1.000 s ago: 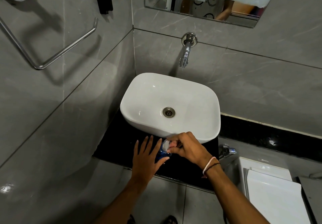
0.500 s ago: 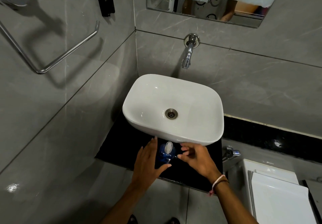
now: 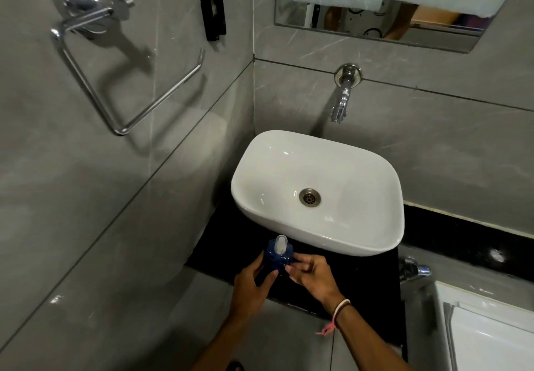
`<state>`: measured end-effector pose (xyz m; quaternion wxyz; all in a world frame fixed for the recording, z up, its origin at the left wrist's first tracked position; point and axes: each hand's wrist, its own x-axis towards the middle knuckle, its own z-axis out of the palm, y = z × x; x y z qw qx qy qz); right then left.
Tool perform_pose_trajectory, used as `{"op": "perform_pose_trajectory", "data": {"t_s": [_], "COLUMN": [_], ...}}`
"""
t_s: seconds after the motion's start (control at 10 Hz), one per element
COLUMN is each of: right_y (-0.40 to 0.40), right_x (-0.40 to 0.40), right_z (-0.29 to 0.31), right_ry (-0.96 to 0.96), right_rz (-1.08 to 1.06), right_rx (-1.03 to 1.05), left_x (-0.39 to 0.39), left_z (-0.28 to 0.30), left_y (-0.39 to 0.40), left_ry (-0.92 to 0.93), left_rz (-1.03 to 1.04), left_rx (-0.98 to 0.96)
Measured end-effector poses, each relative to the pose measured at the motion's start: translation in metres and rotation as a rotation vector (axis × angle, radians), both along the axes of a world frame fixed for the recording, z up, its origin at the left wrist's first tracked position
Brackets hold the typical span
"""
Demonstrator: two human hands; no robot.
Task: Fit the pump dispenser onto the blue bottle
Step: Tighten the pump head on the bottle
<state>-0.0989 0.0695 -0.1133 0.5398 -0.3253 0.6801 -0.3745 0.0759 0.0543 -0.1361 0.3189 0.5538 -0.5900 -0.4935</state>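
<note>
A small blue bottle (image 3: 278, 258) stands on the black counter (image 3: 358, 281) just in front of the white basin. A pale pump dispenser (image 3: 281, 243) sits on its top. My left hand (image 3: 250, 285) wraps the bottle's left side, thumb against it. My right hand (image 3: 312, 275) is at the bottle's right side, fingertips touching its shoulder. The lower part of the bottle is hidden by my hands.
The white basin (image 3: 384, 197) fills the counter behind the bottle, under a chrome wall tap (image 3: 342, 102). A chrome towel ring (image 3: 121, 87) hangs on the left wall. A small chrome valve (image 3: 416, 269) and a white cistern lid (image 3: 491, 330) lie to the right.
My right hand left the pump head and dropped to the bottle's right side. My left hand closed around the bottle. The camera view shifted so the bottle sits further left of the basin.
</note>
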Motion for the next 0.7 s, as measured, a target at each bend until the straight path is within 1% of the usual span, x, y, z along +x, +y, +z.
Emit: {"op": "perform_pose_trajectory", "data": {"t_s": [0.3,0.4,0.5,0.6,0.7], "right_y": [-0.065,-0.081,-0.085,-0.075,-0.055], "right_x": [0.067,0.085,0.088,0.084,0.075], "right_z": [-0.003,-0.001,-0.003,0.008,0.016], "right_ry": [0.086,0.168,0.198,0.353,0.627], "right_rz": [0.104,0.149,0.161,0.223,0.281], "right_rx": [-0.002,-0.023,-0.029,-0.052,-0.156], "left_x": [0.061,0.077,0.081,0.079,0.076], "left_z": [0.011,0.013,0.013,0.022,0.025], "left_y": [-0.045,-0.057,-0.06,-0.051,-0.037], "left_ry": [-0.029,-0.06,-0.084,-0.161,-0.305], "left_rz": [0.167,0.199,0.19,0.179,0.234], "left_rx": [0.013,-0.003,-0.007,-0.056,-0.238]}}
